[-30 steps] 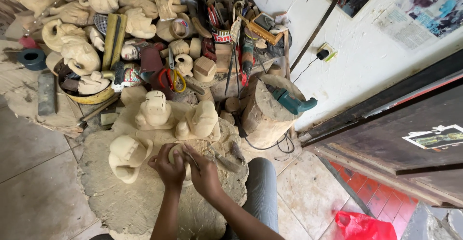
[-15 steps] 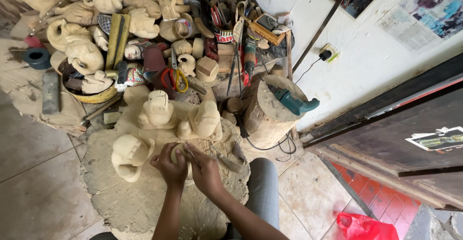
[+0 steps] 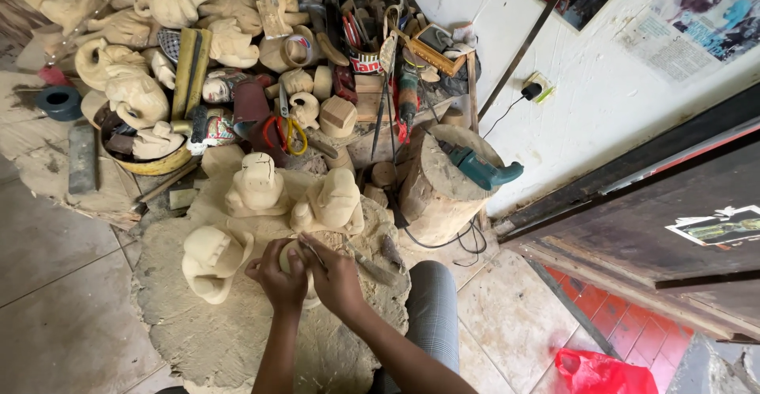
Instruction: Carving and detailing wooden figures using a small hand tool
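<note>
Left hand (image 3: 279,277) closed round small pale wooden carving (image 3: 290,255), low over sawdust-covered mat (image 3: 206,338). Right hand (image 3: 336,277) just right of it, gripping thin carving tool (image 3: 310,249) angled onto carving's top.

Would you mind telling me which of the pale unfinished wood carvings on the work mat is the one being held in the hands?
It is the small rounded carving, gripped by the left hand with the right hand against it. The three larger carvings stand untouched behind and to its left.
</note>
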